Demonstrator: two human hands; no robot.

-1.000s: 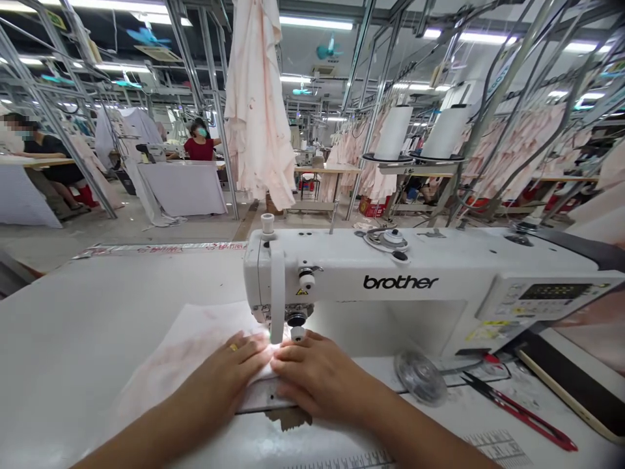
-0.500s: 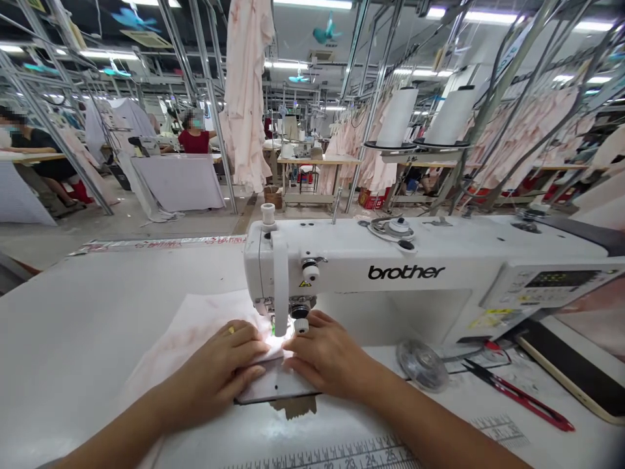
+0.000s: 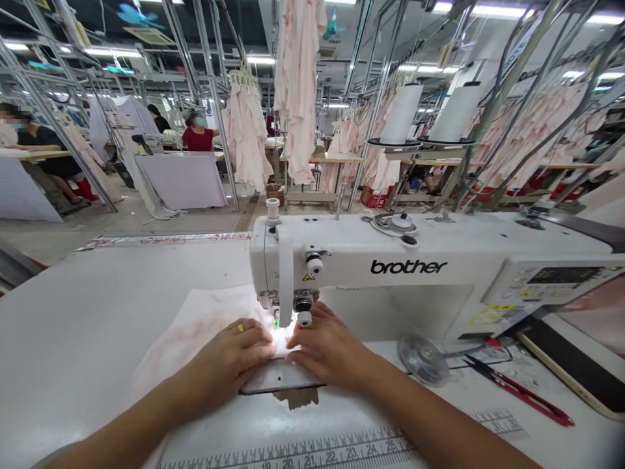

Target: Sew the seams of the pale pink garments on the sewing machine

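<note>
As my unclenched left hand (image 3: 239, 350) and right hand (image 3: 329, 345) press pale-pink fabric (image 3: 198, 319), I should feed the Brother sewing machine (image 3: 349, 251) evenly.

Bare forearms (image 3: 137, 417) angled inward, left grip (image 3: 239, 352) palm-down, right grip (image 3: 327, 345) palm-down nearby

soft, matt pale-pink cloth (image 3: 195, 326) on a smooth, glossy white tabletop (image 3: 97, 312).
the sewing machine (image 3: 342, 244) has a smooth shell with low sheen; a disc (image 3: 424, 359) looks like clear, shiny plastic; the snips (image 3: 512, 385) have metal-looking blades; the thread cones (image 3: 401, 114) look matt.
</note>
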